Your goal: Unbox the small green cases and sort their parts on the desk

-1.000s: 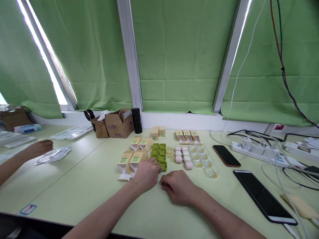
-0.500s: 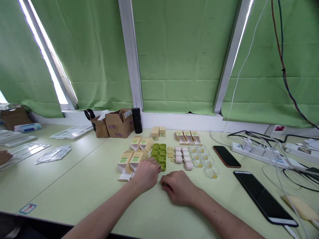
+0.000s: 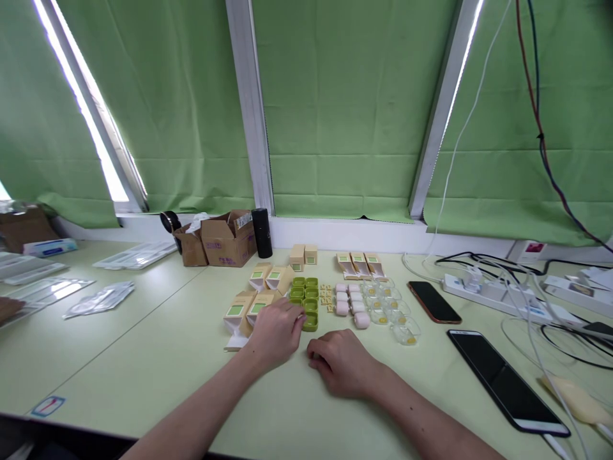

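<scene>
My left hand is closed beside the near end of the green square cups, its fingertips turned down; whatever it may hold is hidden. It partly covers an opened cardboard box with a green label; another such box lies just left. My right hand rests on the table with its fingers curled in, nothing visible in them. Beyond it stand pale pink rounded cases in two columns, small yellowish pieces, and clear plastic shells with yellow spots.
More small boxes stand at the back. Two phones and a white power strip with tangled cables lie to the right. Larger cartons and a black cylinder stand by the window. Flat plastic packs lie left, near another person's hand.
My left hand has shifted slightly left and toward me, away from the near green cups, which show more now. My right hand stays curled in the same place.
</scene>
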The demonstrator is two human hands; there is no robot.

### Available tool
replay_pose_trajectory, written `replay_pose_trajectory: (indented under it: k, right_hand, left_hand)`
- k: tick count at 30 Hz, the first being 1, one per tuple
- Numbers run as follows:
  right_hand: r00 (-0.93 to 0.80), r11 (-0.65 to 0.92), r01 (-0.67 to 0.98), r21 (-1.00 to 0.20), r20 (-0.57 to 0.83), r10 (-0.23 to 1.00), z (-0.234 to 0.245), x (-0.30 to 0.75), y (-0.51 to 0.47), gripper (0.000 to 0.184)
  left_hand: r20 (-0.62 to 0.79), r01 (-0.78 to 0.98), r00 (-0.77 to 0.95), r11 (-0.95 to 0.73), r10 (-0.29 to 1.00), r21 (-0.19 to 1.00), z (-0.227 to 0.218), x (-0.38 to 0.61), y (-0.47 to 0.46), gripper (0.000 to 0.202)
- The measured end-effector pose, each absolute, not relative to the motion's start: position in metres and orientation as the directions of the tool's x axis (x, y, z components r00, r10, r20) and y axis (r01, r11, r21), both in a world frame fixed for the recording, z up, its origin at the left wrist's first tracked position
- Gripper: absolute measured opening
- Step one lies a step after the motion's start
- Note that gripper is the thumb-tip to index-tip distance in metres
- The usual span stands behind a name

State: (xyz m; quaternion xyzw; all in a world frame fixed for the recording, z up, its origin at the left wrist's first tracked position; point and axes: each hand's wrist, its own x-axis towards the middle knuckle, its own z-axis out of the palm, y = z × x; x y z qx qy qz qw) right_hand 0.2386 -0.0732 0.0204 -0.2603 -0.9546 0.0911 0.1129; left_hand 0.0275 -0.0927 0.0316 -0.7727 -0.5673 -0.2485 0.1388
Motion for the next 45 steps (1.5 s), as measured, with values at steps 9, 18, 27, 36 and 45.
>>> replay_pose_trajectory:
  k: [9,18,27,36,45]
  right_hand:
    - [-0.835,0.838,0.482,-0.255,0.157,0.528,0.023,0.238,-0.074,0.007]
    - [-0.828,0.829,0.485,-0.279,0.159,0.538,0.021,0.238,-0.072,0.008]
    - [-0.829,0.832,0.473,-0.289,0.174,0.531,0.020,0.238,-0.072,0.009]
    - [-0.840,0.848,0.468,-0.250,0.171,0.514,0.022,0.237,-0.071,0.009]
    - [-0.841,0.845,0.474,-0.248,0.157,0.518,0.022,0.237,-0.070,0.010]
  left_hand:
    - [0.667,0.943,0.102,-0.286,0.738,0.173,0.065,0.012,-0.075,0.023]
    - [0.495,0.992,0.118,-0.119,0.861,-0.031,0.097,0.009,0.019,0.041]
    - [0.346,0.995,0.044,-0.010,0.937,-0.100,0.077,0.009,0.107,0.060]
    - [0.239,0.991,-0.009,0.041,0.971,-0.127,0.059,0.015,0.148,0.073]
    - [0.191,0.994,0.032,-0.011,0.981,-0.113,0.054,0.019,0.160,0.061]
